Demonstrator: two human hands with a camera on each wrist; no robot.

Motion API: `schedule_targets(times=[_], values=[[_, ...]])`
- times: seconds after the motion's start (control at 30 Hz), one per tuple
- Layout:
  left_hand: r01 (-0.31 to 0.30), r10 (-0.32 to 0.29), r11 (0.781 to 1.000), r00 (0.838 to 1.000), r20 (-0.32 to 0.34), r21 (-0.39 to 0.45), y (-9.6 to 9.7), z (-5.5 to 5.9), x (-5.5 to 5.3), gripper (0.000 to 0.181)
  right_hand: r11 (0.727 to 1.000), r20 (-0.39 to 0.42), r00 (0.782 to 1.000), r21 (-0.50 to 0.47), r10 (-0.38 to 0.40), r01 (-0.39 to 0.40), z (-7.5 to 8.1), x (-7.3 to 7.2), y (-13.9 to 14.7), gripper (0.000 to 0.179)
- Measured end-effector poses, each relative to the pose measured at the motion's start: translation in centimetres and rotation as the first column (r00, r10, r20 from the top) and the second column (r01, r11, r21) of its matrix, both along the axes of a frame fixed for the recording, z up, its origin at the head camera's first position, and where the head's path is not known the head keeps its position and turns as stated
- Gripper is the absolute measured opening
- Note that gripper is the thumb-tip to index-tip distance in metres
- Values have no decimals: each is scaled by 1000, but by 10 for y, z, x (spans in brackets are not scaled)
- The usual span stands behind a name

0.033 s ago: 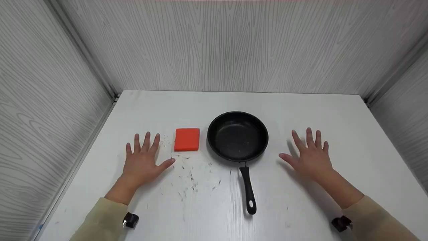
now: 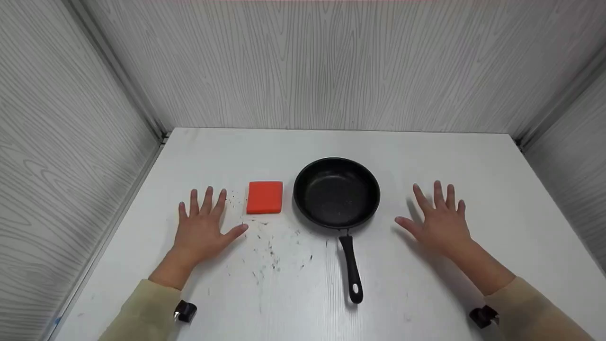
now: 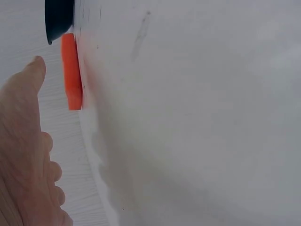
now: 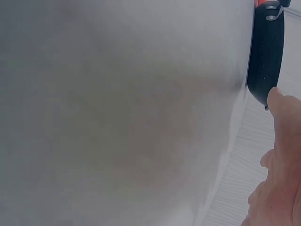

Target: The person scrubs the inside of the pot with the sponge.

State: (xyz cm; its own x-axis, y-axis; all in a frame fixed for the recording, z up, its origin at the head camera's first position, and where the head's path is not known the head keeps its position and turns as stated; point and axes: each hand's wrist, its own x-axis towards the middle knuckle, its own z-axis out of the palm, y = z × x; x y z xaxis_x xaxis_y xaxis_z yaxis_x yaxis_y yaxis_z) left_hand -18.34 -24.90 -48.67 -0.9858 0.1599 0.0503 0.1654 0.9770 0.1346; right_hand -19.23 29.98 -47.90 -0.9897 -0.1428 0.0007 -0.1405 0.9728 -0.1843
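A black frying pan [image 2: 336, 193] sits upright near the middle of the white table, its handle [image 2: 352, 270] pointing toward me. Just left of it lies a flat, thick red square [image 2: 264, 197] whose material I cannot tell; in the left wrist view this red slab [image 3: 71, 73] appears edge-on. My left hand [image 2: 201, 232], palm down with fingers spread, hovers left of the red square, apart from it. To the right of the pan hovers my right hand [image 2: 440, 225], likewise spread and holding nothing. Both wrist views show a gap between hand and tabletop.
Dark specks and scuff marks [image 2: 272, 255] mottle the white tabletop [image 2: 227, 151] below the red square. Grey wood-grain panels stand at the back [image 2: 331, 66], the left [image 2: 52, 156] and the right. A dark device [image 2: 185, 311] is strapped at each wrist.
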Motion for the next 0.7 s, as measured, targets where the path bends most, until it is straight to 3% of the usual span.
schedule_targets(times=[0.3, 0.7], values=[[5, -5, 1000, 1000, -12, 7, 4, 0, -3, 106, 1000, -19, 1000, 12, 10, -9, 2, 0, 2, 101], [23, -22, 1000, 1000, -10, 5, 12, 9, -12, 107, 1000, -19, 1000, -27, 10, -10, 8, 2, 4, 102]])
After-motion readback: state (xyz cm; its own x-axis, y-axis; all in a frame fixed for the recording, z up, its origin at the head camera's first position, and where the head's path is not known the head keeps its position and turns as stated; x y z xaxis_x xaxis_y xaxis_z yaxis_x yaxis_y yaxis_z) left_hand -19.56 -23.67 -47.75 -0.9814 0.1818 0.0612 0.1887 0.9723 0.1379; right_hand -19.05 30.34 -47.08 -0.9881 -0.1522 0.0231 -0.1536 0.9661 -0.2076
